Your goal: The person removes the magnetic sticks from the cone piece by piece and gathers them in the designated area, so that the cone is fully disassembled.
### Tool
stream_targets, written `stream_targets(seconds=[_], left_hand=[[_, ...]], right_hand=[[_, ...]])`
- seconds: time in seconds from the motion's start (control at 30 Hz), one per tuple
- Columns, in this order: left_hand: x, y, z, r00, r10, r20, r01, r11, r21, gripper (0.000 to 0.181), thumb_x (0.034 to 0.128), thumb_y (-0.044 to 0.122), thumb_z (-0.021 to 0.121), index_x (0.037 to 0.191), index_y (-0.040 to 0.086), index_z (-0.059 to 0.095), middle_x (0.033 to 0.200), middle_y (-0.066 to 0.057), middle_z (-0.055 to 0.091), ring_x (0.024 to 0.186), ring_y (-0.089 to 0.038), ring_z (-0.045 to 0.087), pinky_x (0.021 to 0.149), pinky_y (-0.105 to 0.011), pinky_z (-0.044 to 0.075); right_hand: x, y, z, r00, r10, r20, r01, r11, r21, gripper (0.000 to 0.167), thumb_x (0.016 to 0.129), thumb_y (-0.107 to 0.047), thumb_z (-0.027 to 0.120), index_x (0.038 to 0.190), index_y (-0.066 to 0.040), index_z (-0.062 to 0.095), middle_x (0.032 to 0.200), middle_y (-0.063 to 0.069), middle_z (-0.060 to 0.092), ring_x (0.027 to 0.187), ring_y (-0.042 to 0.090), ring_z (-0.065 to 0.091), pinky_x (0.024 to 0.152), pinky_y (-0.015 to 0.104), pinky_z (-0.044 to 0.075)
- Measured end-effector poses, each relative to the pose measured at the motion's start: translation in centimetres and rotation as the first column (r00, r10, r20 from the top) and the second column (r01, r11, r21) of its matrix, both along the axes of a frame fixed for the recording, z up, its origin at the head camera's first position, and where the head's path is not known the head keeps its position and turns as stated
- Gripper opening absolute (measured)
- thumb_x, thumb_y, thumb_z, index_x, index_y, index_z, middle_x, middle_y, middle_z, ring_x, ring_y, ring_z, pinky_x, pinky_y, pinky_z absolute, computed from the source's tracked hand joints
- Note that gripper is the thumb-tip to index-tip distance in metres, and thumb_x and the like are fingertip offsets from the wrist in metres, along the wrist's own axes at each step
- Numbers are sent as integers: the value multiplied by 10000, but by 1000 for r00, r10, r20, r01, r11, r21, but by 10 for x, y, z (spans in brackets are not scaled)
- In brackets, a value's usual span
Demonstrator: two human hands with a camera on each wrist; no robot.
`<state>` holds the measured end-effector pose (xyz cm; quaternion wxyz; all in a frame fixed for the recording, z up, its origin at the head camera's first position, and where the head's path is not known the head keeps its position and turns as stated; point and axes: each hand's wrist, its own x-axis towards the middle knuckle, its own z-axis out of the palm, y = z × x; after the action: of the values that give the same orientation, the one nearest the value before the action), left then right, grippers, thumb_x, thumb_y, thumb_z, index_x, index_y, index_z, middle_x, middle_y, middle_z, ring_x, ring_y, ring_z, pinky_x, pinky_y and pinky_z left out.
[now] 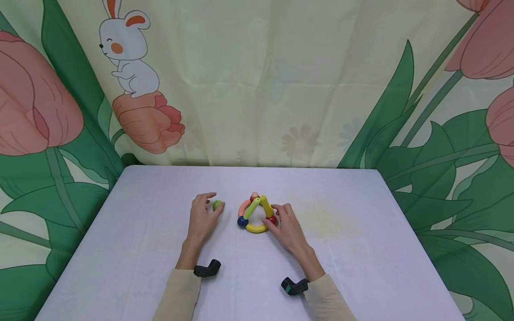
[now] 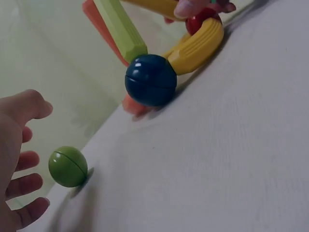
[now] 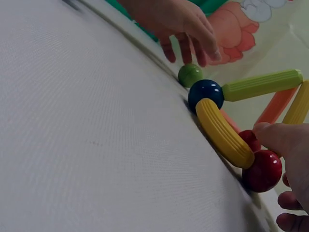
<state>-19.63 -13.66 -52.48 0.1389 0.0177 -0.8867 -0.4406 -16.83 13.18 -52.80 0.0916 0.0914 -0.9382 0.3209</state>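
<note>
A magnetic stick-and-ball frame stands on the table. Its base joins a blue ball (image 2: 151, 80), a red ball (image 3: 263, 170) and another red ball (image 3: 249, 140) by curved yellow (image 1: 256, 228) and orange (image 1: 242, 207) pieces. Light green (image 3: 263, 85), yellow (image 1: 266, 206) and orange (image 3: 276, 106) straight sticks lean upward from it. My right hand (image 1: 290, 229) grips the frame's right corner, thumb and fingers around the near red ball at the yellow stick's foot. Left of the frame, a loose green ball (image 2: 68, 166) lies between the thumb and spread fingers of my left hand (image 1: 202, 219), apart from them in the left wrist view.
A white cloth covers the table (image 1: 241, 276). Behind it hangs a printed curtain (image 1: 249, 89) with a rabbit and tulips. Black bands with cameras sit on the left wrist (image 1: 207, 269) and the right wrist (image 1: 295, 286).
</note>
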Motion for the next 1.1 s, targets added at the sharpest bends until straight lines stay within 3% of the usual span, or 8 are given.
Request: stream_targets(seconds=[0.13, 0.33, 0.63, 0.9, 1.1], left_hand=[[5, 6, 9, 999, -12, -43, 12, 1000, -2, 419, 906, 302, 725, 1250, 78, 640, 1249, -116, 621, 1096, -292, 563, 909, -427, 479], [14, 27, 26, 991, -78, -105, 74, 996, -41, 383, 924, 274, 712, 1241, 67, 653, 1183, -100, 662, 1030, -263, 597, 870, -402, 511], [20, 54, 52, 962, -202, -185, 186, 977, -101, 414, 925, 220, 716, 1303, 71, 633, 1087, -89, 699, 923, -206, 633, 759, -340, 551], [24, 70, 60, 951, -304, -59, 295, 947, -124, 551, 882, 178, 766, 1386, 92, 561, 1155, -115, 662, 981, -254, 642, 798, -335, 577], [22, 80, 56, 951, -306, -34, 291, 929, -228, 617, 861, 176, 790, 1418, 108, 534, 1149, -72, 672, 1069, -216, 609, 861, -325, 581]], right_hand=[[1, -1, 6, 1000, 3, -30, -3, 1000, -8, 583, 879, -364, 770, 1350, -84, 571, 1077, 66, 534, 820, 113, 463, 673, 206, 424], [2, -1, 16, 998, 14, -67, -15, 1000, -25, 570, 883, -321, 773, 1354, -83, 557, 1112, 95, 561, 846, 131, 488, 690, 231, 458], [-3, -7, 37, 987, 71, -145, -78, 996, -38, 543, 898, -263, 759, 1352, -55, 548, 1112, 134, 583, 876, 202, 546, 722, 286, 506], [-7, -11, 48, 970, 129, -206, -135, 991, -11, 466, 918, -163, 715, 1340, -42, 559, 1133, 139, 616, 894, 222, 582, 736, 318, 540], [-9, -15, 54, 967, 143, -213, -143, 990, 14, 440, 943, -151, 682, 1357, -58, 568, 1170, 101, 642, 902, 232, 607, 736, 296, 552]])
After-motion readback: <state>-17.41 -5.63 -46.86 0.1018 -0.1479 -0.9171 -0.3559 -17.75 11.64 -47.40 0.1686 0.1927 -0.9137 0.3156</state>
